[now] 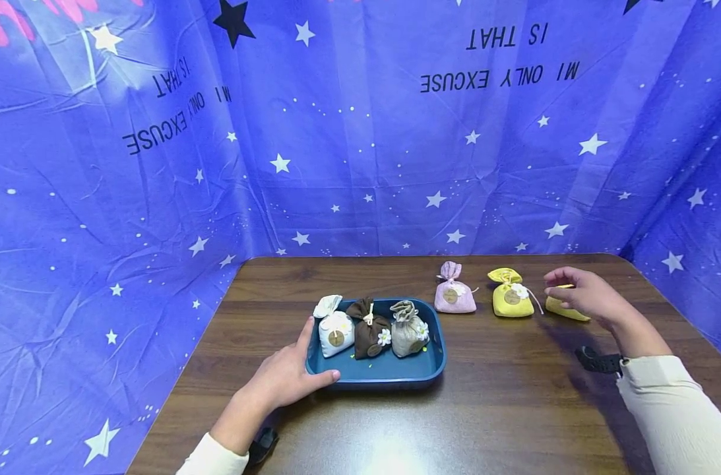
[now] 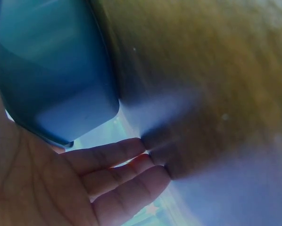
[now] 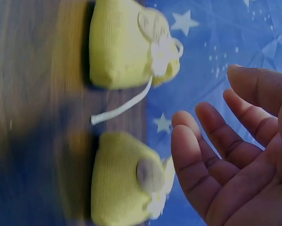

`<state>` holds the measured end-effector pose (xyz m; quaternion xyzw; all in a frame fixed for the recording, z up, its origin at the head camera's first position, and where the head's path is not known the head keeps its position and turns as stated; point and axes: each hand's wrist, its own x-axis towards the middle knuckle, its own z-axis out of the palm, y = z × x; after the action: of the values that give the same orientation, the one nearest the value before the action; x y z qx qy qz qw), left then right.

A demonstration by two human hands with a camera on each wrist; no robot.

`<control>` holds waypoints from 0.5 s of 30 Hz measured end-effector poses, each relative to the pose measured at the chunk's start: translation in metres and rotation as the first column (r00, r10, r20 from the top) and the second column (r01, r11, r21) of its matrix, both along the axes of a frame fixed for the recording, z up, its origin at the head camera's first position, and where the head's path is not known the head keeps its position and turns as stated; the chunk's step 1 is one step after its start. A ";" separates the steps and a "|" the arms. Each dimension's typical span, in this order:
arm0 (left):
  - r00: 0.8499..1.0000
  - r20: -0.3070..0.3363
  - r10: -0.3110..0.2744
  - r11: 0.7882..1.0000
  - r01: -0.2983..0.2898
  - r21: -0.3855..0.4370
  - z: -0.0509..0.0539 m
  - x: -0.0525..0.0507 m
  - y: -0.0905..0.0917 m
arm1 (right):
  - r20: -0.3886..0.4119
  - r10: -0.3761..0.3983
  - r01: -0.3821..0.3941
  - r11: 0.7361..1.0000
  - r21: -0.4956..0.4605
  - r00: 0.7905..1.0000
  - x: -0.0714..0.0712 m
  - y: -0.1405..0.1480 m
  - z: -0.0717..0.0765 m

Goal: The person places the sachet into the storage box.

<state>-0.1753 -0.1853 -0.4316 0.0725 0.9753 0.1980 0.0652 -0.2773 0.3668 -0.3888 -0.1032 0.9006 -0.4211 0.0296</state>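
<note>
My left hand [image 1: 285, 374] rests at the near left corner of a blue tray [image 1: 390, 373], thumb along the front and index finger by the left side. In the left wrist view its other fingers extend past the tray's wall [image 2: 61, 70]. Inside the tray sit a white sachet [image 1: 329, 340], a brown sachet [image 1: 365, 343] and a grey sachet [image 1: 404, 340]. My right hand [image 1: 594, 300] hovers, fingers loosely bent and apart, over the rightmost yellow sachet [image 1: 564, 309], partly hiding it. In the right wrist view that sachet [image 3: 120, 183] lies apart from the fingertips [image 3: 186, 136].
Another yellow sachet [image 1: 512, 302], with a white flower and cord, lies left of my right hand. A pink sachet [image 1: 454, 297] lies between it and the tray. Blue star-printed cloth [image 1: 366, 165] hangs behind the wooden table [image 1: 502, 396].
</note>
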 end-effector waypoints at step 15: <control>0.999 -0.034 -0.013 1.000 0.013 0.002 -0.001 0.000 -0.001 | -0.005 -0.089 0.088 0.991 -0.100 0.996 -0.004 0.056 -0.013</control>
<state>-0.1751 -0.1860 -0.4327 0.0824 0.9756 0.1975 0.0499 -0.2814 0.4231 -0.4019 -0.0664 0.8823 -0.4660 0.0014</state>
